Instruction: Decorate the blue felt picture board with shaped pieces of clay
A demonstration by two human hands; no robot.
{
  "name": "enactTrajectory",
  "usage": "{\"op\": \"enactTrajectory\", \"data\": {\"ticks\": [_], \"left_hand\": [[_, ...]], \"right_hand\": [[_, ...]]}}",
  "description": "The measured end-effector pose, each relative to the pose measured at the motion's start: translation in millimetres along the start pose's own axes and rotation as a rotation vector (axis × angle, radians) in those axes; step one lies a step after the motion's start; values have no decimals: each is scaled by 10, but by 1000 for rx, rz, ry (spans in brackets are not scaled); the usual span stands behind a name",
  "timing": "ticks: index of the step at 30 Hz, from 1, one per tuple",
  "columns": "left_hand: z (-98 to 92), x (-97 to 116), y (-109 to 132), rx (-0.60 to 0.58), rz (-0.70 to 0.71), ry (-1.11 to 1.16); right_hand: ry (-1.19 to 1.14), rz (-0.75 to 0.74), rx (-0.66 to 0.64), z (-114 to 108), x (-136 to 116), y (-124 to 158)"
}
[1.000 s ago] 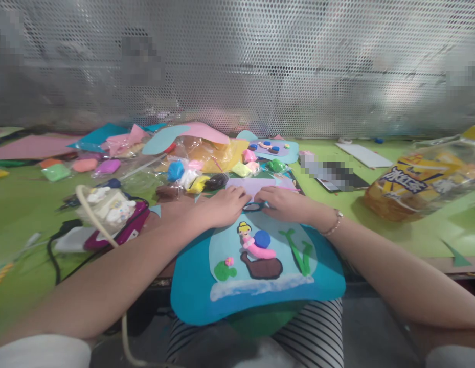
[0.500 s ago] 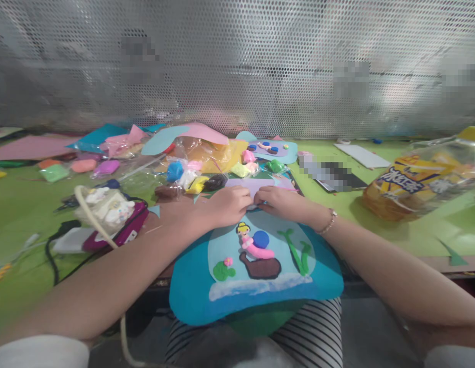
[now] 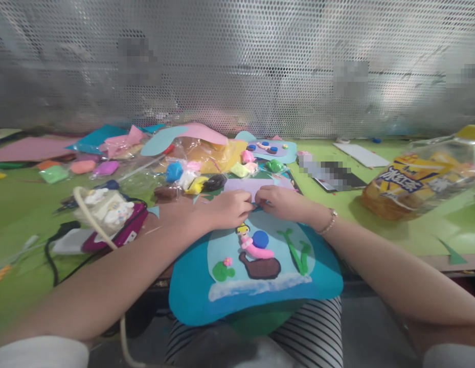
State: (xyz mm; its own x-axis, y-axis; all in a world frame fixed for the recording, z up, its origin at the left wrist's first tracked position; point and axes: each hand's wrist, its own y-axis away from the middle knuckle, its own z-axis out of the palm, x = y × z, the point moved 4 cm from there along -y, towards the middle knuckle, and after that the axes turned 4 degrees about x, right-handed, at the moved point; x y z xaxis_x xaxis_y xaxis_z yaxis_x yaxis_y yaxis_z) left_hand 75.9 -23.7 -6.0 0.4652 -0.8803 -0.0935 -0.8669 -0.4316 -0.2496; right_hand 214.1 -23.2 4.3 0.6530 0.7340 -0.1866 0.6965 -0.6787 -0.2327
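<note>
My left hand (image 3: 235, 207) and my right hand (image 3: 275, 203) meet above the top edge of a blue craft sheet (image 3: 187, 286), fingers curled and fingertips almost touching. Whatever small thing they pinch is hidden by the fingers. Below them, on the sheet's light-blue panel (image 3: 222, 240), is a clay figure (image 3: 256, 248) with yellow hair, a pink body and a blue disc. Under the figure is a brown clay shape (image 3: 264, 267) with a dark outline. Green clay weed (image 3: 298, 253) stands at the right, and a green leaf piece (image 3: 223, 272) with a pink flower sits at the left.
Bagged clay lumps, including a blue one (image 3: 174, 171) and a black one (image 3: 215, 182), lie beyond my hands. A purple device (image 3: 132, 225) with cables is at left. A drink bottle (image 3: 409, 181) leans at right. Behind stands a perforated metal screen (image 3: 237, 66).
My left hand's fingers have shifted slightly down and toward the right hand, partly covering the figure's hair. The whitish spot between the fingertips no longer shows. The sheet stays in place.
</note>
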Motion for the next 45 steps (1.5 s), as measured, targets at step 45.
{"op": "enactTrajectory", "data": {"ticks": [45], "left_hand": [[49, 7, 5, 7, 12, 29]], "right_hand": [[14, -10, -51, 26, 24, 2]]}}
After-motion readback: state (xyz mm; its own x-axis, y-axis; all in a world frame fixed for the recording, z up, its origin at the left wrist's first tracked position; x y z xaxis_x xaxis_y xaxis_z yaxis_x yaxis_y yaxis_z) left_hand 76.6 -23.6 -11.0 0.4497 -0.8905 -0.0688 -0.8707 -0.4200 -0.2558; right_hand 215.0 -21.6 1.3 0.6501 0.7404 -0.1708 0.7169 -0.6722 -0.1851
